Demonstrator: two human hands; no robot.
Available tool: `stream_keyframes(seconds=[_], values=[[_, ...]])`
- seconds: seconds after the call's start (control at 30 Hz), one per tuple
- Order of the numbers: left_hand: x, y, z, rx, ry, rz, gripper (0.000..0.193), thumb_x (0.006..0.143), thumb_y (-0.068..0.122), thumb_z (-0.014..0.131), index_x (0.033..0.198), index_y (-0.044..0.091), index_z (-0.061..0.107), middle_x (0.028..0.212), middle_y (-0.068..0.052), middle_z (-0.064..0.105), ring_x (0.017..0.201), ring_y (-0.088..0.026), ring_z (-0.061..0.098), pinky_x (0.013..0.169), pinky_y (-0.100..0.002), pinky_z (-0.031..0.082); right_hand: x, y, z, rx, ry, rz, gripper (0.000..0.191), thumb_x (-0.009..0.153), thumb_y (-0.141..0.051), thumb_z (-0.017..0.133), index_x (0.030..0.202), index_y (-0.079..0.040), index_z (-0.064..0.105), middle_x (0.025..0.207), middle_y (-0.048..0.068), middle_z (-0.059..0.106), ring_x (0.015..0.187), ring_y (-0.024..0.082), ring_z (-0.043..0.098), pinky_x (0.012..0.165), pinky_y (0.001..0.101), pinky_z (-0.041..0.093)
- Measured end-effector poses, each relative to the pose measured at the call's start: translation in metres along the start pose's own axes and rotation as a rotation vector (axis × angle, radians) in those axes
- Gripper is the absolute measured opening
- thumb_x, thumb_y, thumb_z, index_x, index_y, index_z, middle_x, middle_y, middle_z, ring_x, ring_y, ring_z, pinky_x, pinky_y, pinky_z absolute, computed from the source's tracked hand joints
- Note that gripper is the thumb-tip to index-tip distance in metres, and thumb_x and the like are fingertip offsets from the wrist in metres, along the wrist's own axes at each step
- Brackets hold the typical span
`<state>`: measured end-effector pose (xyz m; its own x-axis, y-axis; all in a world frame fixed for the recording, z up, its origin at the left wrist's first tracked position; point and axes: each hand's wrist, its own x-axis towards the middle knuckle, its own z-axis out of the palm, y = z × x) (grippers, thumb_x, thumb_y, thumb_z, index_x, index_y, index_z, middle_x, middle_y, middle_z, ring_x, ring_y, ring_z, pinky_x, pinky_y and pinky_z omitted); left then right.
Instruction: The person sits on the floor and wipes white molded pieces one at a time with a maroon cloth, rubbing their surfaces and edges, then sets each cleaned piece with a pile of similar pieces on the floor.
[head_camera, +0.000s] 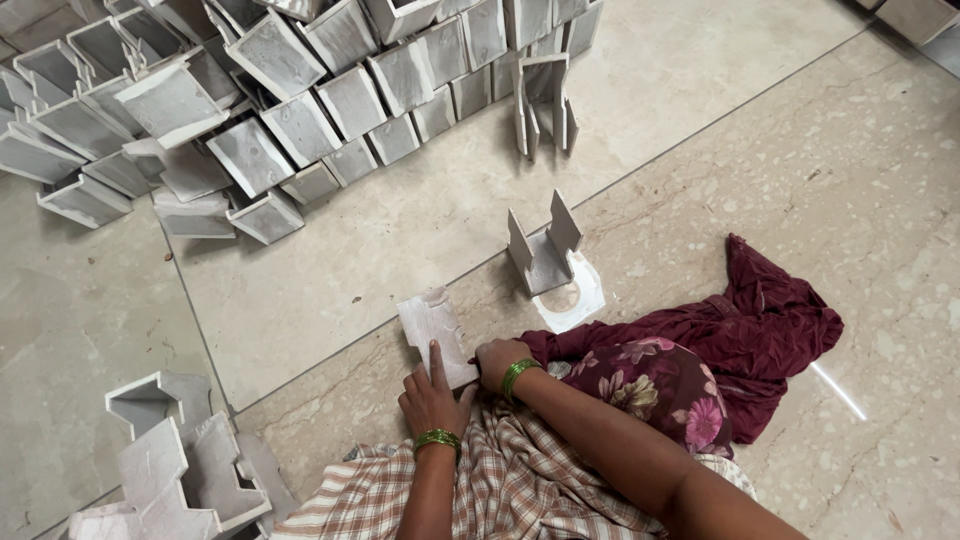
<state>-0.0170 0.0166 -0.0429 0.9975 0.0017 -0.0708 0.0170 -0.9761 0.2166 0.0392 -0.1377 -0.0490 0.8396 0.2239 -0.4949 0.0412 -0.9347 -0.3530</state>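
Flat grey-white rectangular slab (437, 335) pinned on marble floor (850, 200), long axis running away from body. Left hand (432, 398) spread flat on near end; right hand (497, 362) curled at slab's right edge.

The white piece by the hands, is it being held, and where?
Yes. The left hand presses its near end, forefinger on top; the right hand grips its near right corner.

No packages, labels, signs or screens are in view.
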Motion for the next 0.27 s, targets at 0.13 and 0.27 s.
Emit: stream_keyframes(seconds=[0.13,0.27], values=[[-0.0006,0.0008,-0.0015,0.009,-0.019,-0.014,0.115,0.073,0.051,0.085,0.161,0.022,0.017,0.133,-0.013,0.049,0.119,-0.032,0.048,0.096,-0.049,0.042,0.0002,-0.0002,0.0003,-0.005,-0.003,-0.002,0.026,0.089,-0.022,0.065,0.108,-0.007,0.075,0.114,0.018,0.073,0.108,0.035,0.071,0.090,0.0462,0.058],[0.0000,0.0020,-0.0026,0.012,-0.035,-0.020,0.115,0.073,0.051,0.085,0.161,0.022,0.016,0.134,-0.014,0.048,0.119,-0.032,0.047,0.096,-0.049,0.042,0.0012,0.0007,0.0019,0.001,-0.010,-0.001,0.026,0.089,-0.022,0.065,0.108,-0.008,0.076,0.114,0.018,0.073,0.108,0.035,0.071,0.090,0.0464,0.058]])
